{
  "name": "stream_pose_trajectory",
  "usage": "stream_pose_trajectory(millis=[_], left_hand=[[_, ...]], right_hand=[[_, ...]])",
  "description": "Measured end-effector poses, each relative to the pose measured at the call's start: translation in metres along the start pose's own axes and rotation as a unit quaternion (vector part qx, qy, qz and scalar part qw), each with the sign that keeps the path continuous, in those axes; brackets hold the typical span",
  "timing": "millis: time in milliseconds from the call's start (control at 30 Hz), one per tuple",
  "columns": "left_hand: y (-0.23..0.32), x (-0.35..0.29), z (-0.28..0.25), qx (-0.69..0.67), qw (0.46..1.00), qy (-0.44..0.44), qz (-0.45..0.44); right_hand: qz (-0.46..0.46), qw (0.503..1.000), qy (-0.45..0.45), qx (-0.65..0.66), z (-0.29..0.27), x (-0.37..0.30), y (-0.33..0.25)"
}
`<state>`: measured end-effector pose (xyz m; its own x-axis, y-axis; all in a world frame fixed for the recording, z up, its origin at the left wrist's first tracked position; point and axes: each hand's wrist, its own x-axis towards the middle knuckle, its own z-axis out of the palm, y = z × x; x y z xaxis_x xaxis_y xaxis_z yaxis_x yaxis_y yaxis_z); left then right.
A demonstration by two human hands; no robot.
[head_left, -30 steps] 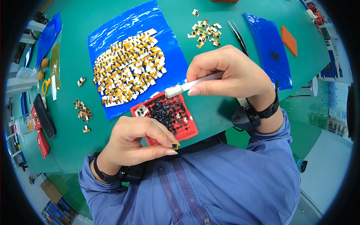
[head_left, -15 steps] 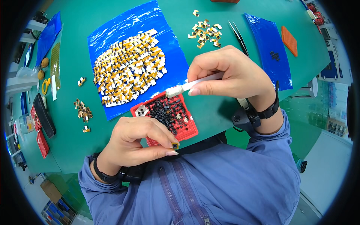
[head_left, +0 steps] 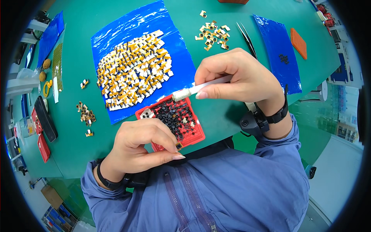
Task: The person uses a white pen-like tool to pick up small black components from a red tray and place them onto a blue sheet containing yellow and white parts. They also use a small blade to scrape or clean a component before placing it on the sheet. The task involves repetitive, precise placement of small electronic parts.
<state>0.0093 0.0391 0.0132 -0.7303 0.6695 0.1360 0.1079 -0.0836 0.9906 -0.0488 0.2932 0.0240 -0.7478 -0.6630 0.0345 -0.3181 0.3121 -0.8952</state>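
Pinching a tiny orange-and-black part (head_left: 178, 145) between thumb & fingertip, the left hand (head_left: 139, 149) sits at the near edge of the red tray (head_left: 195, 131), grip clenched on that piece. Tray's full of small black bits (a few white ones too), resting on the green tabletop (head_left: 216, 112) just below the blue sheet (head_left: 181, 58) w/ its heap of orange-white parts (head_left: 133, 71). Over to the right hand (head_left: 241, 79): grip closed around a white pen-like tool (head_left: 197, 90), tip hovering over the tray's far edge.

Red tray (head_left: 195, 133), blue sheet (head_left: 177, 58), green table (head_left: 116, 15)
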Motion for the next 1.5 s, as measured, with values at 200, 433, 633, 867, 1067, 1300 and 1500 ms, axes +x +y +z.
stream_pose_trajectory(millis=[200, 433, 633, 867, 1067, 1300, 1500], left_hand=[[0.001, -0.001, 0.0, 0.019, 1.0, 0.02, 0.013], [0.016, -0.007, -0.028, 0.041, 0.978, 0.203, -0.014], [0.033, -0.021, -0.075, 0.248, 0.933, 0.222, -0.138], [0.035, -0.025, -0.083, 0.409, 0.885, 0.101, -0.201], [0.026, -0.03, -0.087, 0.454, 0.871, 0.058, -0.176], [0.014, -0.027, -0.094, 0.459, 0.867, 0.064, -0.182], [0.019, -0.024, -0.096, 0.397, 0.879, 0.108, -0.239]], right_hand=[[0.007, 1.0, 0.0, 0.002, 0.0, 0.002, -0.001], [-0.002, 1.0, 0.005, -0.008, 0.0, 0.0, 0.001], [0.012, 1.0, 0.004, 0.02, 0.0, 0.001, -0.004], [0.025, 1.0, 0.012, -0.003, -0.001, 0.002, -0.003], [0.046, 0.999, 0.016, 0.017, 0.001, 0.002, 0.0], [0.069, 0.997, 0.009, 0.023, 0.001, 0.002, -0.002], [0.079, 0.996, 0.01, 0.038, 0.0, 0.001, -0.003]])
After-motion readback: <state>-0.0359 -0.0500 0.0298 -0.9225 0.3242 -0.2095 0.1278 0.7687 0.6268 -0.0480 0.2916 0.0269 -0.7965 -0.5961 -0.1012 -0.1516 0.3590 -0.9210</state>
